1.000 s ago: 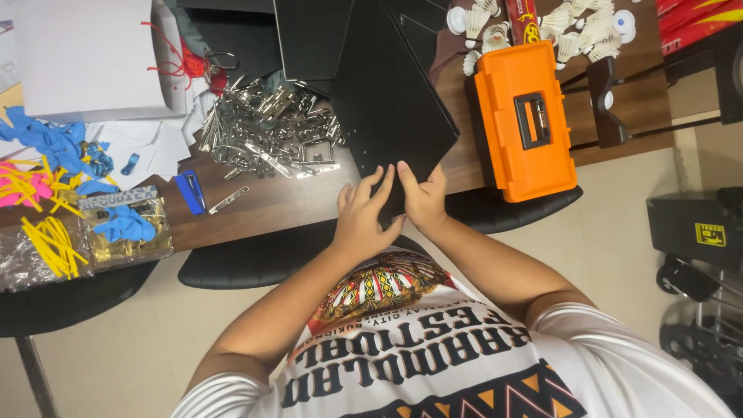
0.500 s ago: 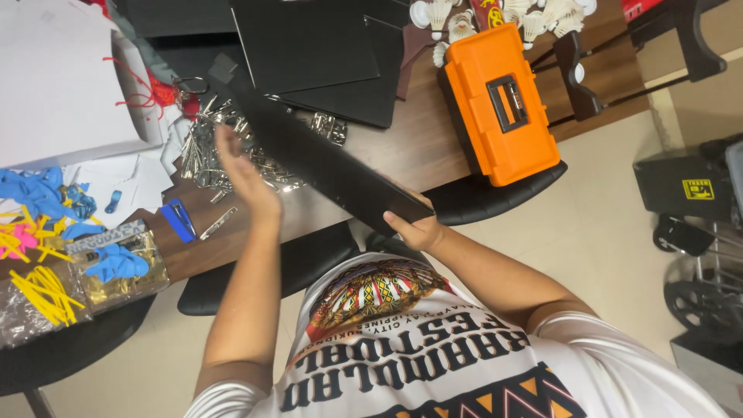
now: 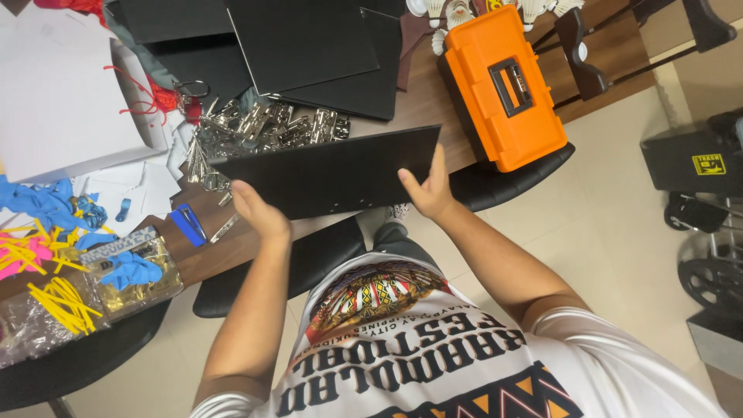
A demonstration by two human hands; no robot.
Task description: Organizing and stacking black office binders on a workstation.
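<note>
Yellow label point(image 3: 709, 164) on black box point(image 3: 689, 162)

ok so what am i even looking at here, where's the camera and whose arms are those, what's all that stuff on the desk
The camera sits on a person's head and looks straight down, so the two bare arms are that person's own. The left hand and right hand hold a flat black board by its two ends, above the edge of a brown wooden desk. On the desk lie more black boards, a heap of shiny metal clips, an orange plastic toolbox, white shuttlecocks at the top edge, white paper, and blue and yellow balloons at the left. Below the desk are dark chair seats.
</note>
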